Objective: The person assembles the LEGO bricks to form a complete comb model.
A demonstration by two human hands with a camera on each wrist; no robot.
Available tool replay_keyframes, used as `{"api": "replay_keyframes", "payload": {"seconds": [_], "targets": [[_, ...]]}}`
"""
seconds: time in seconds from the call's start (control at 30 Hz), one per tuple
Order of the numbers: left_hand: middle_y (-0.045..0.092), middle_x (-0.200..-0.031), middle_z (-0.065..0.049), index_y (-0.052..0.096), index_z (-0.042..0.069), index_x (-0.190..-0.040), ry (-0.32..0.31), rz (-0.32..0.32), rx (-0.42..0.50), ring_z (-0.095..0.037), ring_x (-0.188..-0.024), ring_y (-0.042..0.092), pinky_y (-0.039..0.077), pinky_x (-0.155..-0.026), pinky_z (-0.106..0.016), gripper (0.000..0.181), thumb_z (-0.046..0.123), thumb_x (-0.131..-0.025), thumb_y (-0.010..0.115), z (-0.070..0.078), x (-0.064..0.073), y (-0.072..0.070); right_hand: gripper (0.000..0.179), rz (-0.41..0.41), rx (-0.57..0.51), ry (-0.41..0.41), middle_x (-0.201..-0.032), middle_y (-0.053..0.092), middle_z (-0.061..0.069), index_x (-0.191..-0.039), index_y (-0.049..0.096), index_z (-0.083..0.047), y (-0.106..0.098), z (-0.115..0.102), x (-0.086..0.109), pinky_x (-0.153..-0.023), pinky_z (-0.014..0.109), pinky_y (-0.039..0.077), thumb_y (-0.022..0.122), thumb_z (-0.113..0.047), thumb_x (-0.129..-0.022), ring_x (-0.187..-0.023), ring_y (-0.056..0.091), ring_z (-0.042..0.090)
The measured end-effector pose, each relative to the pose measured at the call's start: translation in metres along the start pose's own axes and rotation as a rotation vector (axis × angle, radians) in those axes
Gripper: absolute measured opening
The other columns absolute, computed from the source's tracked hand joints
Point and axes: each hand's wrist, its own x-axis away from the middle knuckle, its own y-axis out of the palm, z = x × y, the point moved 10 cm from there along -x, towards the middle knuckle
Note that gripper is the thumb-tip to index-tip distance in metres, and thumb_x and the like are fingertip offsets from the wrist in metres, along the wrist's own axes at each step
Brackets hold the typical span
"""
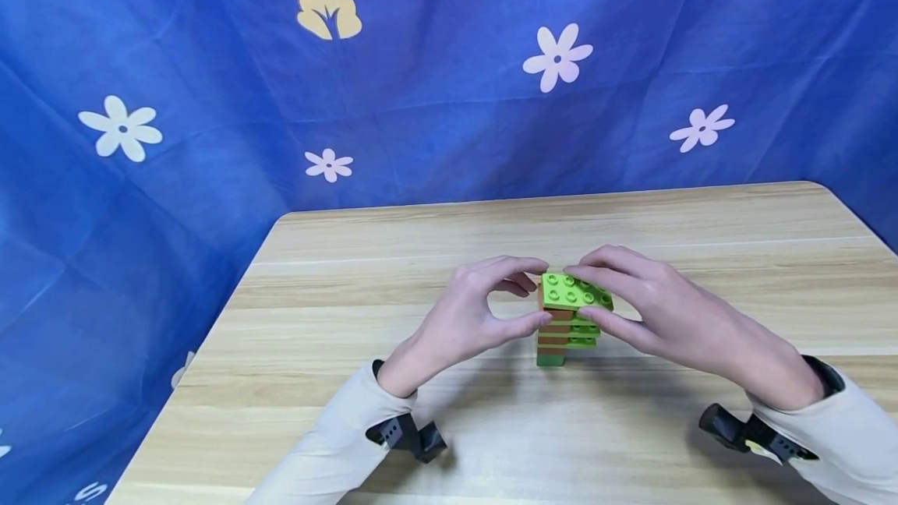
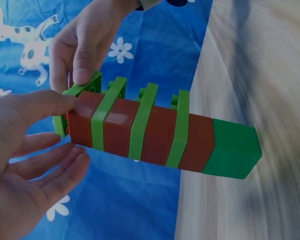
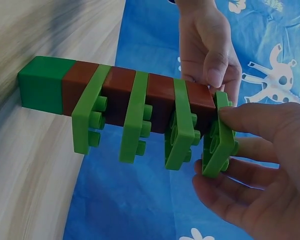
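A toy-brick tower [image 1: 552, 340] stands upright on the table. It has a dark green brick [image 2: 232, 149] at its foot, then brown bricks [image 3: 121, 95] alternating with light green plates that jut out to the right. My right hand [image 1: 641, 294] pinches the topmost light green plate [image 1: 561, 291] between thumb and fingers. This plate sits slightly askew over the top brown brick [image 2: 85, 120], a narrow gap showing between them. On the tower's other side, my left hand [image 1: 477, 306] curves round the top brown brick, thumb in front and fingertips behind.
The wood-grain table [image 1: 337, 365] extends around the tower. A blue cloth [image 1: 435, 84] with pale flowers hangs behind it and along the left. Black wrist cameras [image 1: 414, 436] stick out below both light sleeves.
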Motion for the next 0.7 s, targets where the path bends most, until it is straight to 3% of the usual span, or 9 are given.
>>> {"api": "replay_keyframes", "payload": {"seconds": [0.3,0.7], "targets": [[0.07,-0.107,-0.01,0.064,-0.002,-0.117,0.005,0.005,0.001,-0.015,-0.088,0.067,0.054,-0.082,-0.019,0.039,0.013,-0.083,0.075,-0.0011,-0.0003,0.0008,0.045,0.024,0.02,-0.01,-0.109,0.066,0.006,-0.116,0.066,-0.001,-0.0032,-0.0018,-0.0007,-0.076,0.032,0.057,0.049,-0.04,-0.099,-0.096,0.063,0.018],[0.071,-0.104,-0.007,0.068,0.001,-0.117,0.025,0.003,0.02,-0.006,-0.086,0.066,0.054,-0.08,-0.02,0.032,0.012,-0.087,0.071,0.0026,-0.0003,-0.0006,0.041,0.022,0.025,-0.011,-0.109,0.066,0.003,-0.114,0.067,-0.003,-0.0022,-0.0023,-0.0004,-0.078,0.027,0.055,0.052,-0.038,-0.099,-0.096,0.061,0.016]]}}
